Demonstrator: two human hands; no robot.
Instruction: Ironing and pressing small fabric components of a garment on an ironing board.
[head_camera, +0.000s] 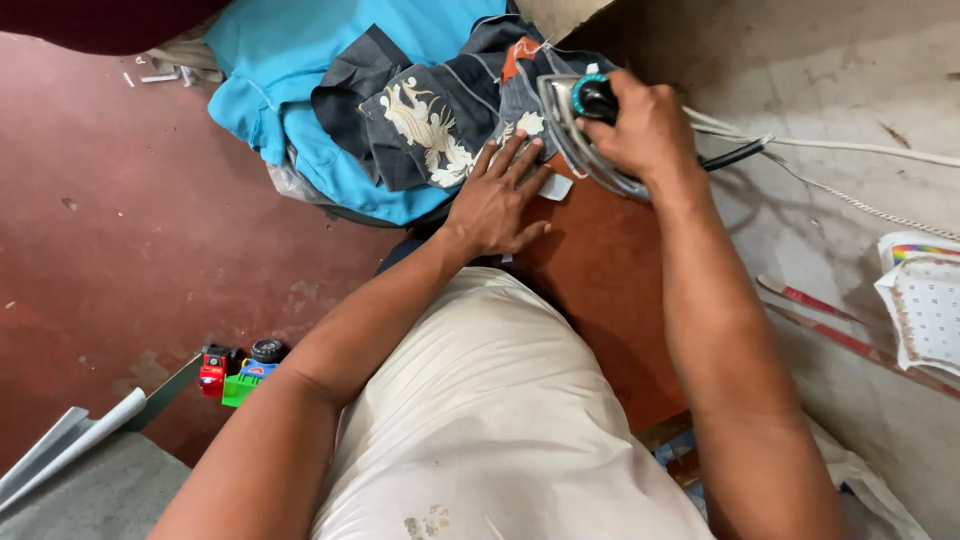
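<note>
My right hand (645, 125) has its fingers wrapped tight round the black handle of a metal-soled clothes iron (580, 125), which sits on the dark patterned cloth with pale bird prints (440, 120) at the far edge of the brown ironing board (610, 290). My left hand (495, 200) lies flat just beside the iron, fingers spread apart, pressing the cloth's near edge and a small white rectangular label (555, 187). A turquoise garment (270, 70) lies under the cloth. The iron's white cord (850, 150) trails right. Down on the red floor (120, 220) I see a small red-and-green toy (232, 375).
</note>
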